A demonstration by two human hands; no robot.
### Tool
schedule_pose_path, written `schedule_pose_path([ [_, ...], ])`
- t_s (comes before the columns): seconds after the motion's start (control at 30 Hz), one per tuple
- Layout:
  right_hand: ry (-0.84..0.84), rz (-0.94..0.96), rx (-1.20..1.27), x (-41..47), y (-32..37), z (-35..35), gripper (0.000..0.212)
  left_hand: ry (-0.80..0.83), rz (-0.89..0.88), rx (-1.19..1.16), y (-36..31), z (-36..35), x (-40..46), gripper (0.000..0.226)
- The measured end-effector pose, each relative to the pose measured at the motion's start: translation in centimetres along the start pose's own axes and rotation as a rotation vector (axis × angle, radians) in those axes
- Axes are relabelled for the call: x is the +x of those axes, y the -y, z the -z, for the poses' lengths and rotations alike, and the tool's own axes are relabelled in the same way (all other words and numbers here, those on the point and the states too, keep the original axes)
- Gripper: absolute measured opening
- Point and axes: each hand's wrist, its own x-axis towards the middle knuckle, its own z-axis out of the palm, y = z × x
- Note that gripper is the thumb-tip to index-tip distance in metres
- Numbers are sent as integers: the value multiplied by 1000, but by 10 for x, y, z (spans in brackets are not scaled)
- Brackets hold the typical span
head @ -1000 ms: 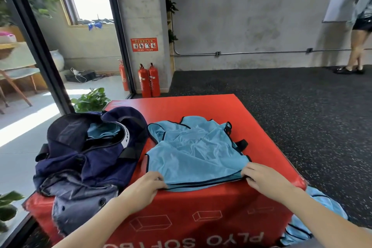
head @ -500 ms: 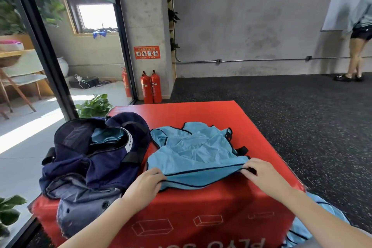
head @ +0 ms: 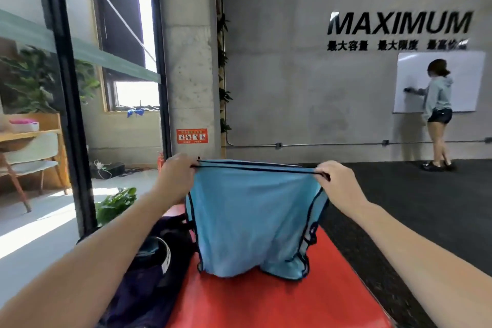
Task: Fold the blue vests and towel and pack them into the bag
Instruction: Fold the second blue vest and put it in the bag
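Vest (head: 253, 216) lifted off red box (head: 279, 301) since earlier frame, when it lay flat there; view tilted up. Left hand (head: 177, 176) and right hand (head: 334, 181) each pinch black-trimmed top edge, held apart, cloth stretched between. Vest hangs, lower end touching box top. Dark bag (head: 149, 269) left of vest on box, open, blue cloth inside. Person (head: 438, 112) at whiteboard (head: 466, 80), far right.

Light-blue vest (head: 253, 218), black-edged; red box (head: 292, 301)
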Motion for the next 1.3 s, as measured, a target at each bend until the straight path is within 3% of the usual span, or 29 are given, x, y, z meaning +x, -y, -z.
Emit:
schedule_pose_path([
  [0.2,-171,-36,36,82,57,93,19,-219,24,-46,-53,107,72,23],
  [0.4,-334,-110,238,118,105,172,23,-319,21,-166,-89,194,91,46],
  [0.53,-300,-182,366,130,117,201,23,-343,5,-290,-98,229,96,23],
  [0.67,-338,-151,407,132,124,217,21,-198,82,-534,-83,250,100,15],
  [0.77,-272,-164,409,133,126,221,28,-135,118,-763,-80,260,96,28],
  [0.87,-182,-206,355,131,127,220,29,-25,108,-721,-78,258,87,31],
  [1.03,-236,-222,445,123,126,217,27,61,88,-974,-68,261,79,36],
  [1.2,-254,-244,468,121,126,210,25,223,79,-983,-61,259,68,42],
  [1.3,-267,-251,454,122,126,205,25,191,92,-1009,-55,253,69,37],
])
